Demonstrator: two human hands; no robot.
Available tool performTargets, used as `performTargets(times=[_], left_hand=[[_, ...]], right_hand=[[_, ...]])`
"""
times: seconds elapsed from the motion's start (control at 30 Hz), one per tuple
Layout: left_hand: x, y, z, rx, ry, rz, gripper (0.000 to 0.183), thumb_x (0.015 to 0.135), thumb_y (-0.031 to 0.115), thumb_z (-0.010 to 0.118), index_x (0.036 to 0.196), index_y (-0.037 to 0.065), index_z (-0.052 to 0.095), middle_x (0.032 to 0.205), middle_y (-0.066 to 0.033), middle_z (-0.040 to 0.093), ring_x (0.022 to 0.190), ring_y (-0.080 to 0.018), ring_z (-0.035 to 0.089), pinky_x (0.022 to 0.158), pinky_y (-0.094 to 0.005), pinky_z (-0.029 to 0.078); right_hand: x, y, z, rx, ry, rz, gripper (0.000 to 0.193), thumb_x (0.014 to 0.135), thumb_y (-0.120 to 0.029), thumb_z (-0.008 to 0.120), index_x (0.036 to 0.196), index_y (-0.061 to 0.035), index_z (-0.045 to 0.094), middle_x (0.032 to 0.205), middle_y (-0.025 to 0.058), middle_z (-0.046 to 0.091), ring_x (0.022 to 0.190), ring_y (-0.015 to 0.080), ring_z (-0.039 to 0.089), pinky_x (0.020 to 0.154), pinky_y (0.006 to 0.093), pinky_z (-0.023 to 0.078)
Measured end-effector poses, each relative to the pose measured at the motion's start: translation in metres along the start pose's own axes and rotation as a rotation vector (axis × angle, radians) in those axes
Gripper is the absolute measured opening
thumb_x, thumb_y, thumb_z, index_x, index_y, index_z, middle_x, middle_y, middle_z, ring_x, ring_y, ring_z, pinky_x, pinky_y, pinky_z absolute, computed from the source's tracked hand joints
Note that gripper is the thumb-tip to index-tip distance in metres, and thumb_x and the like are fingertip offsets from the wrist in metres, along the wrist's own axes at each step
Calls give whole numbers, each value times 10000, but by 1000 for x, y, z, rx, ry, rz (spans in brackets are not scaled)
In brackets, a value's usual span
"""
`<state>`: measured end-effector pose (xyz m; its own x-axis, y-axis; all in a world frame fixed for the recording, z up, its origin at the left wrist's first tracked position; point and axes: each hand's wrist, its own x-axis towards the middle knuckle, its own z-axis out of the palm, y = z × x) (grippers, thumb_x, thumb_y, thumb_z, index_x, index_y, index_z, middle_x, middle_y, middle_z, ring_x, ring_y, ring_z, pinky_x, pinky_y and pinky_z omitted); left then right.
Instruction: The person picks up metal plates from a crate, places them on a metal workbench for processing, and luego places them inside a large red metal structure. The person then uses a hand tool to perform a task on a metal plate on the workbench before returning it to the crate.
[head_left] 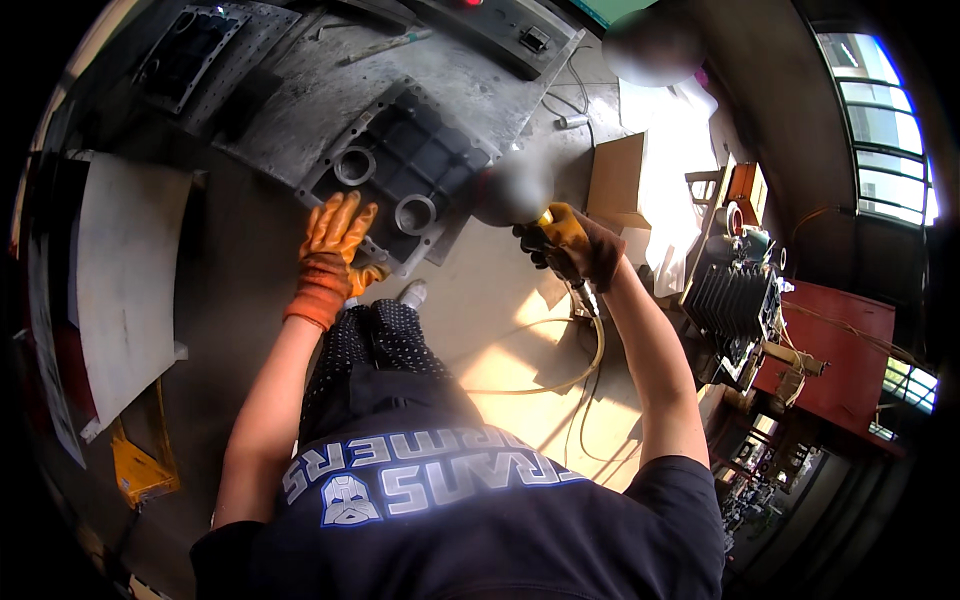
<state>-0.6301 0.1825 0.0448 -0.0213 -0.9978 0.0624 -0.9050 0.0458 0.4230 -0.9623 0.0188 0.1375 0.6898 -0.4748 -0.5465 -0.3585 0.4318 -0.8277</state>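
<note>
A dark metal casting (425, 145) with two bright round rings and a flange of bolt holes lies on the workbench, its near corner overhanging the edge. My left hand (338, 235), in an orange glove, rests on the casting's near left edge beside one ring. Its fingers are stretched out over the metal, and the thumb points right. To the right of the casting, my gloved right hand (575, 243) is closed around an air-powered hand tool (546, 216). The tool's front is a grey blur, so its exact kind is hidden. A pale air hose (600, 350) hangs from its rear fitting.
A scuffed metal workbench (290, 125) carries another dark casting (190, 55) at the far left. On the right stand a cardboard box (617, 180), white sheeting (665, 230) and a black finned machine (735, 300). A pale panel (130, 280) stands at left. The hose loops above the floor.
</note>
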Motion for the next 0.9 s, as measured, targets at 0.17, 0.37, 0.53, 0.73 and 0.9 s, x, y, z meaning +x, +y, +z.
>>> performTargets(times=[0.17, 0.37, 0.53, 0.73, 0.9], left_hand=[[-2, -1, 4, 10, 25, -5, 902, 605, 414, 783, 1403, 180, 437, 1469, -97, 370, 1374, -311, 307, 1139, -482, 204], [-1, 0, -1, 21, 10, 1, 903, 606, 430, 778, 1403, 172, 439, 1468, -102, 371, 1371, -305, 312, 1142, -466, 208], [-2, -2, 3, 28, 31, 8, 904, 614, 443, 770, 1407, 175, 432, 1465, -104, 375, 1367, -301, 319, 1143, -464, 212], [-1, -1, 3, 50, 26, 15, 906, 620, 450, 768, 1413, 180, 423, 1468, -99, 370, 1368, -300, 316, 1142, -466, 213], [-1, 1, 0, 35, 14, 6, 913, 613, 445, 773, 1413, 180, 422, 1470, -99, 369, 1367, -301, 318, 1142, -470, 212]], right_hand=[[4, -5, 14, 235, -133, 186, 224, 877, -145, 629, 1072, -51, 572, 901, -20, 589, 786, 64, 558, 651, 203, 457], [21, 1, -19, -21, -107, 78, 414, 875, -338, 632, 1141, -29, 564, 963, 36, 627, 788, 101, 597, 682, 249, 505], [20, 0, -6, 64, -253, -46, 439, 845, -345, 656, 1148, -40, 566, 954, 26, 616, 786, 104, 582, 700, 260, 491], [19, 20, 1, 32, -220, 174, 273, 961, -261, 510, 1121, -47, 563, 971, 71, 628, 785, 123, 604, 636, 256, 482], [21, 11, -29, 370, -89, 222, 279, 933, -251, 562, 1118, -41, 563, 950, 70, 629, 761, 113, 599, 641, 251, 481]])
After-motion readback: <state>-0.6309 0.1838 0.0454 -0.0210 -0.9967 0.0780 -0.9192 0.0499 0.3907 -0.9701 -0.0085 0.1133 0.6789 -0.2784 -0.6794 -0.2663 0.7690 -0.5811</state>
